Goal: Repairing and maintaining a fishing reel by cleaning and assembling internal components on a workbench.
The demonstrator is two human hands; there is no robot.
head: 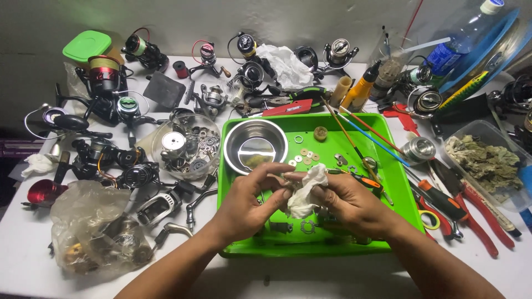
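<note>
Head view, looking down on a white table crowded with fishing reels and tools. Both hands meet over the near half of a green tray. The left hand pinches a small dark metal part between thumb and fingertips; the part is too small to identify. The right hand is closed on a crumpled white tissue, pressing it against the part, so that tissue and part touch between the two hands.

On the tray, far and left of the hands, stands a steel bowl. Right of the bowl lie several small washers, and a gear-like ring lies near the hands. Thin brushes slant across the tray's far right corner. Left of the tray sits a clear round dish filled with small reel pieces, and nearer still a plastic bag of parts. Right of the tray lie red-handled pliers.

Judged from the grip, the step in hand is wiping the part clean. The next move would call for turning the part within the left pinch so the tissue meets an unwiped face, keeping it over the tray in case it slips.
</note>
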